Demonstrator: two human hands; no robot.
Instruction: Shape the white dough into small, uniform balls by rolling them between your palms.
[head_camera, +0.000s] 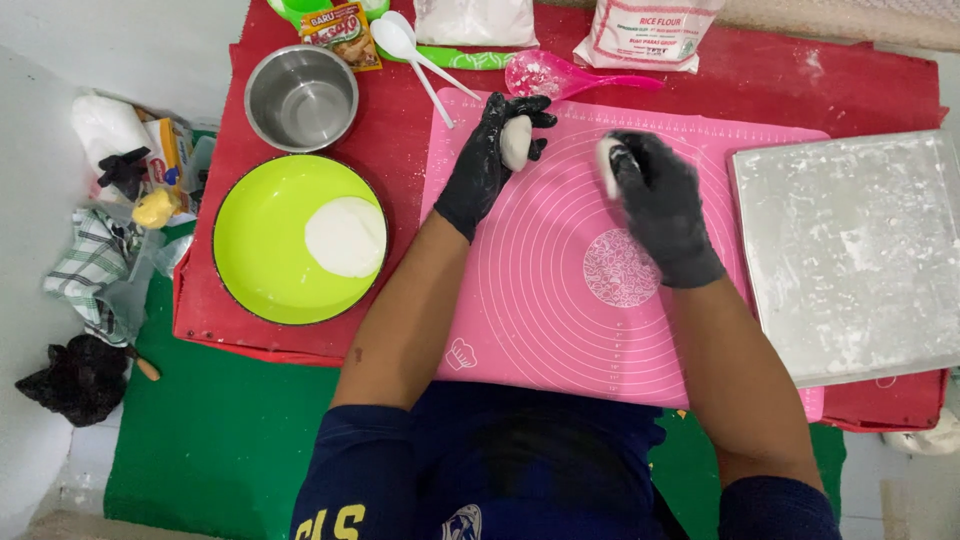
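**A:** I start with the big pieces. I see a red table (760, 80), a pink baking mat (560, 300) laid on it, and a floured metal tray (850, 250) just beside the mat on the right. What worries you there?

**B:** The tray overlaps the mat's right edge, as far as I can tell. I judge that a hard press on the mat could drag it and nudge the tray toward the table's rim.

**A:** Next down, the green bowl (260, 260) sits left of the mat with a flat white dough mass (345, 236) inside. A steel bowl (301, 97) stands behind it.

**B:** The left forearm passes close to the green bowl's rim. I think a quick elbow swing could tip it or smear the dough.

**A:** Now the hands. My left hand (490, 165), black-gloved, has its fingers curled around a small white dough piece (516, 142), held above the mat's top edge. My right hand (655, 200) closes on a second dough piece (608, 165), mostly hidden under the fingers.

**B:** Wet gloves could let dough stick and tear, I judge. The left piece also hangs near the pink scoop (560, 75) and white spoons (410, 50), so a slip could land it among them.
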